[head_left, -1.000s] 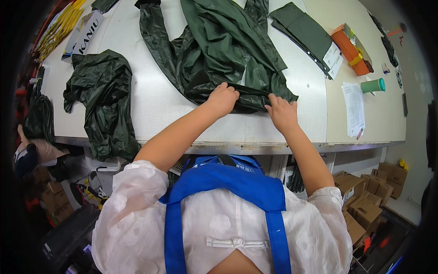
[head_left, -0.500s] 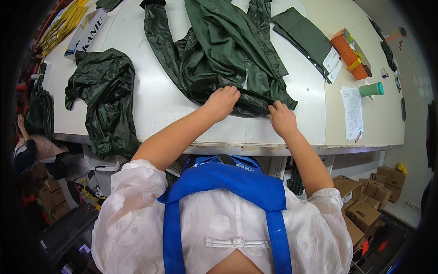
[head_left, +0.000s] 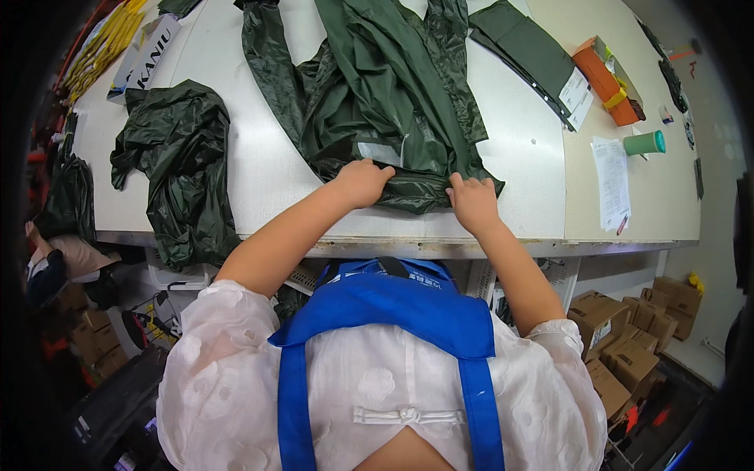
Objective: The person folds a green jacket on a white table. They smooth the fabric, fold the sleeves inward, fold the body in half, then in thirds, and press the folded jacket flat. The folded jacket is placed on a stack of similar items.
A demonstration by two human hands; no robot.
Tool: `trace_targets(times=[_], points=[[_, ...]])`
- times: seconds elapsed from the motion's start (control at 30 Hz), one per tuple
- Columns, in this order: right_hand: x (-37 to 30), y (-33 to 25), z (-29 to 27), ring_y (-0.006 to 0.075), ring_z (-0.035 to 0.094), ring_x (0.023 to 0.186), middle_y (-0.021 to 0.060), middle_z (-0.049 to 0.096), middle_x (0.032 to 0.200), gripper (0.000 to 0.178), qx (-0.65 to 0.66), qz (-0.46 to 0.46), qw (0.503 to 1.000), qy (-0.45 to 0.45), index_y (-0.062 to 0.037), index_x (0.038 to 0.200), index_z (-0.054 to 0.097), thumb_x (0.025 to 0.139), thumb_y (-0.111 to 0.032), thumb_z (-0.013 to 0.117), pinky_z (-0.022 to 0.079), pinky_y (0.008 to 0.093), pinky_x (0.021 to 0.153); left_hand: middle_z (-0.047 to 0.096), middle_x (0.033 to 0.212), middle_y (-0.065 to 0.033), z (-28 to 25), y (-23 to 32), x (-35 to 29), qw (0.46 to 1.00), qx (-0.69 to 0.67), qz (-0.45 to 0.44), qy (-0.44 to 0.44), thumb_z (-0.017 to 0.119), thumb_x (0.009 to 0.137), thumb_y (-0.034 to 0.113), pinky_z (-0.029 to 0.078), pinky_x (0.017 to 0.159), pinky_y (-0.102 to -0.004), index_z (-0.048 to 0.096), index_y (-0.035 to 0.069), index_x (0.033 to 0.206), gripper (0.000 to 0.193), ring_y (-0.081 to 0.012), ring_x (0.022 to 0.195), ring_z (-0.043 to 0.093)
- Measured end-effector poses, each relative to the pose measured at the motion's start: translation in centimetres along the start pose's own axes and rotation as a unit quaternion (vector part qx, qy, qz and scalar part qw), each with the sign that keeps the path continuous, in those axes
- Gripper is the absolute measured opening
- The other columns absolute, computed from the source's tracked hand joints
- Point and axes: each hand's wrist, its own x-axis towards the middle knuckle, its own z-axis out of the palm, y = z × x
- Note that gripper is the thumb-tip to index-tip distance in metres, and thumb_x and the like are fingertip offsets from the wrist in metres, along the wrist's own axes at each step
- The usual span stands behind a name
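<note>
A dark green rain jacket (head_left: 385, 94) lies spread on the white table, its sleeves reaching toward the far edge. My left hand (head_left: 363, 183) is closed on its near edge, left of the middle. Toward the right end of the same edge, my right hand (head_left: 473, 202) pinches the fabric. Between the hands, a gathered fold of the edge hangs toward me. Just beyond my left hand, a pale grey mesh-like patch (head_left: 382, 151) shows inside the jacket opening. My fingertips are partly hidden in the fabric.
Another dark green garment (head_left: 184, 165) lies crumpled at the left, drooping over the table's front edge. At the right are a folded green garment (head_left: 530, 55), an orange box (head_left: 605, 82), papers (head_left: 611, 184) and a green cylinder (head_left: 644, 143). Cardboard boxes (head_left: 628, 361) stand below.
Both hands have shifted slightly left with the jacket's near edge, the left one also a little nearer to me. The pale patch inside the jacket has come into sight.
</note>
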Motion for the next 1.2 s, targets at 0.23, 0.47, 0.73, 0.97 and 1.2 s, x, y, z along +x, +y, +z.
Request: trace_targets(times=[0.23,0.47,0.73,0.97,1.2], points=[[0.1,0.5,0.9,0.0293,0.056,0.09,0.0152,0.058,0.099,0.018,0.152,0.062,0.986,-0.016,-0.0063,0.092,0.054,0.079,-0.012,0.064,0.043,0.0431,0.076,0.059,0.105,-0.0168,1.5,9.1,4.0,0.968,-0.188,0.08,0.147,0.053,0.081,0.009,0.047,0.082,-0.0424,0.053,-0.002,0.107,0.028,-0.0319,0.096,0.057],[-4.4,3.5,0.8,0.0328,0.051,0.104,0.0109,0.057,0.101,0.038,0.303,0.091,0.948,0.021,-0.008,0.103,0.061,0.067,-0.009,0.075,0.042,0.0411,0.088,0.053,0.107,-0.008,2.0,10.9,3.7,0.989,-0.14,-0.018,0.044,0.061,0.084,0.023,0.041,0.084,-0.0498,0.063,0.016,0.108,0.025,-0.0293,0.104,0.046],[-5.2,3.7,1.8,0.0297,0.052,0.097,0.0074,0.06,0.086,0.012,0.377,0.092,0.922,0.008,-0.0065,0.085,0.065,0.074,-0.008,0.069,0.042,0.0401,0.085,0.056,0.096,0.001,3.6,10.5,4.1,0.975,-0.205,-0.056,0.067,0.068,0.077,0.024,0.036,0.079,-0.044,0.067,0.019,0.098,0.022,-0.025,0.102,0.046],[-5.4,2.6,0.2,0.0278,0.05,0.098,0.0051,0.059,0.089,0.016,0.37,0.077,0.925,0.034,-0.009,0.09,0.065,0.074,-0.007,0.067,0.037,0.0376,0.086,0.063,0.086,0.002,2.5,9.6,4.0,0.921,-0.38,-0.083,0.025,0.071,0.073,0.025,0.034,0.079,-0.0407,0.067,0.016,0.084,0.015,-0.0218,0.1,0.05],[-4.8,-1.4,-3.3,0.0268,0.052,0.095,0.0041,0.057,0.092,0.02,0.152,0.023,0.978,0.139,-0.0102,0.088,0.061,0.071,-0.012,0.07,0.039,0.0375,0.081,0.061,0.092,-0.0019,1.7,11.9,1.3,0.921,-0.339,-0.089,0.167,0.067,0.077,0.021,0.035,0.082,-0.0427,0.063,0.011,0.077,0.01,-0.0267,0.101,0.05]])
